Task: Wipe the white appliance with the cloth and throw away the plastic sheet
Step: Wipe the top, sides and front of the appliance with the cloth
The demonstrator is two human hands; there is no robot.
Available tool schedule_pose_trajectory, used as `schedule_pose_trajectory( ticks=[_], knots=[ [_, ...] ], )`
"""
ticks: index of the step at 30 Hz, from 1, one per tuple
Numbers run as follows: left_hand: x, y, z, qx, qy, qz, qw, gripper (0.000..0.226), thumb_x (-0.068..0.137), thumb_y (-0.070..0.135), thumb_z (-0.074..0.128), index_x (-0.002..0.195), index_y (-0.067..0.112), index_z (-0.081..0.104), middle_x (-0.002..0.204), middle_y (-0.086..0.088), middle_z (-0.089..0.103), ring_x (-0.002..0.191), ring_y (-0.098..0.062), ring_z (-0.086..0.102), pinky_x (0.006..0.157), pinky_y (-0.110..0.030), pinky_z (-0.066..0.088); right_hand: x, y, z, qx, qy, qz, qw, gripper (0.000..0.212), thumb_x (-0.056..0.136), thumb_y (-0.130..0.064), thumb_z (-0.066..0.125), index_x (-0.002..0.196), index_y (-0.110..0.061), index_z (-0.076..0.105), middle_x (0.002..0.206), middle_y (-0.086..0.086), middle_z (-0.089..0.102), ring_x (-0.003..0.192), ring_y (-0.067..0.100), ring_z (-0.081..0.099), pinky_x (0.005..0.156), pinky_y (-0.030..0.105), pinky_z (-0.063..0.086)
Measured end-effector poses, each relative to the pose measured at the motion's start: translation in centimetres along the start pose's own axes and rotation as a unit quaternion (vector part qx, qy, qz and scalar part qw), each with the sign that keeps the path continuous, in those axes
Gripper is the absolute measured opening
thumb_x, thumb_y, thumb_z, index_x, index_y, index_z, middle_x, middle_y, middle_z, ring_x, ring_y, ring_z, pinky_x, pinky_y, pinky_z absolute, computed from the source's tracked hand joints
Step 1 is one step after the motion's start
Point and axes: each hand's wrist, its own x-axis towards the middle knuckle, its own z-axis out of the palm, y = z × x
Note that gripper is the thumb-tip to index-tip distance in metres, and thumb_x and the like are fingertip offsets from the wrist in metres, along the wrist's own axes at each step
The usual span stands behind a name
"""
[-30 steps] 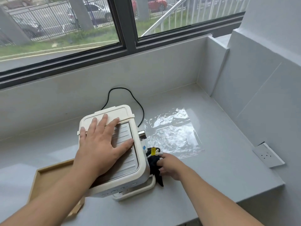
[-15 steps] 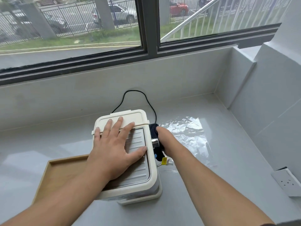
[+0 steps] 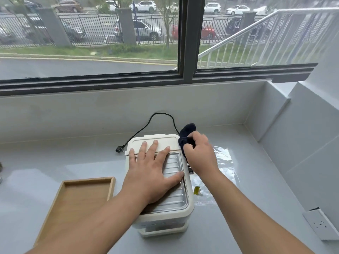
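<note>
Flanking appliance (image 3: 177, 208): tray (image 3: 77, 202), plastic sheet (image 3: 224, 165).

Grey counter (image 3: 256, 189) bears appliance (image 3: 176, 215), tray (image 3: 77, 202), plastic sheet (image 3: 225, 167), cord (image 3: 146, 125).

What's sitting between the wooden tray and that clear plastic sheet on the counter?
The white appliance stands between the wooden tray and the plastic sheet, seen from the head camera. The left hand rests flat on its top.

Left hand (image 3: 153, 173): flat, palm down, fingers spread; forearm reaching in from lower left
Right hand (image 3: 199, 154): fingers curled closed in a grip; forearm from lower right
</note>
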Motion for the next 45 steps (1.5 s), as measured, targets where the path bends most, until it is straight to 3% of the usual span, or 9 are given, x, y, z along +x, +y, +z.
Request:
schedule_pose_trajectory(
  ticks=[6, 9, 11, 14, 22, 26, 29, 35, 45],
  knots=[
    [-0.2, -0.4, -0.6, -0.109, 0.031, 0.013, 0.993, 0.061, 0.096, 0.062, 0.023, 0.150, 0.038, 0.040, 0.170, 0.005, 0.029, 0.162, -0.025, 0.004, 0.128, -0.056, -0.009, -1.5, -3.9, 1.0, -0.203, -0.048, -0.168, 0.963, 0.022, 0.075, -0.021, 0.061, 0.093, -0.031, 0.069, 0.094, -0.005, 0.046, 0.092, 0.021, 0.047, 0.073, 0.029, 0.031],
    [-0.4, -1.2, -1.4, -0.238, 0.076, -0.007, 0.968, 0.024, 0.095, 0.028, 0.046, 0.115, 0.024, 0.059, 0.130, 0.003, 0.059, 0.142, -0.024, 0.040, 0.129, -0.053, 0.010, -2.2, -5.8, 2.0, -0.207, -0.092, -0.150, 0.962, 0.020, 0.077, -0.019, 0.062, 0.090, -0.033, 0.067, 0.094, -0.006, 0.051, 0.092, 0.020, 0.050, 0.073, 0.028, 0.032],
    [-0.9, -1.8, -1.9, -0.331, 0.111, -0.023, 0.937, 0.013, 0.086, 0.014, 0.054, 0.096, 0.022, 0.055, 0.104, 0.006, 0.058, 0.108, -0.022, 0.051, 0.114, -0.050, 0.035, -2.9, -7.0, 2.6, -0.160, -0.119, -0.114, 0.973, 0.018, 0.076, -0.018, 0.061, 0.082, -0.036, 0.063, 0.093, -0.007, 0.055, 0.089, 0.016, 0.053, 0.070, 0.028, 0.037],
    [-2.2, -2.8, -2.6, -0.447, 0.118, -0.014, 0.887, 0.032, 0.082, 0.005, 0.056, 0.101, 0.030, 0.052, 0.103, 0.015, 0.057, 0.098, -0.016, 0.054, 0.083, -0.036, 0.046, -4.6, -8.4, 3.2, -0.103, -0.147, -0.066, 0.982, 0.013, 0.073, -0.025, 0.054, 0.071, -0.038, 0.056, 0.090, -0.007, 0.055, 0.086, 0.012, 0.055, 0.071, 0.032, 0.042],
    [-5.6, -8.0, -2.0, -0.397, 0.088, 0.113, 0.907, 0.035, 0.072, 0.025, 0.051, 0.101, 0.044, 0.054, 0.103, 0.026, 0.056, 0.104, -0.002, 0.052, 0.081, -0.012, 0.038, -10.2, -9.3, 4.7, -0.091, -0.162, -0.033, 0.982, 0.012, 0.071, -0.027, 0.053, 0.076, -0.034, 0.062, 0.088, -0.013, 0.053, 0.085, 0.004, 0.055, 0.074, 0.029, 0.041],
    [-5.2, -8.8, -3.7, -0.408, 0.083, 0.088, 0.905, 0.034, 0.077, 0.022, 0.048, 0.100, 0.039, 0.066, 0.100, 0.023, 0.063, 0.104, -0.009, 0.055, 0.091, -0.030, 0.047, -11.8, -9.9, 4.7, -0.116, -0.146, -0.030, 0.982, 0.029, 0.075, -0.026, 0.058, 0.099, -0.038, 0.069, 0.104, -0.016, 0.058, 0.099, 0.005, 0.058, 0.088, 0.029, 0.049],
    [-4.4, -8.6, -5.7, -0.353, 0.080, 0.069, 0.930, 0.035, 0.087, 0.033, 0.051, 0.119, 0.030, 0.065, 0.122, 0.012, 0.064, 0.120, -0.019, 0.053, 0.101, -0.043, 0.047, -12.7, -10.9, 3.5, -0.137, -0.119, -0.029, 0.983, 0.052, 0.077, -0.031, 0.056, 0.127, -0.045, 0.060, 0.115, -0.022, 0.065, 0.106, 0.003, 0.060, 0.092, 0.029, 0.053],
    [-3.5, -7.6, -8.2, -0.206, 0.075, 0.162, 0.962, 0.056, 0.092, 0.053, 0.059, 0.142, 0.030, 0.054, 0.159, 0.004, 0.047, 0.145, -0.022, 0.039, 0.119, -0.043, 0.031, -15.0, -11.0, -0.6, -0.261, 0.015, -0.086, 0.961, 0.047, 0.089, -0.037, 0.054, 0.135, -0.035, 0.060, 0.127, -0.013, 0.064, 0.116, 0.011, 0.049, 0.100, 0.026, 0.039],
    [-2.9, -2.1, -9.5, -0.111, 0.053, 0.262, 0.957, 0.073, 0.087, 0.071, 0.056, 0.149, 0.033, 0.049, 0.166, 0.002, 0.040, 0.152, -0.020, 0.032, 0.125, -0.039, 0.022, -17.2, -8.4, -6.6, -0.335, 0.078, -0.040, 0.938, 0.052, 0.096, -0.045, 0.058, 0.145, -0.029, 0.054, 0.146, -0.007, 0.055, 0.138, 0.017, 0.042, 0.115, 0.034, 0.034]
  ],
)
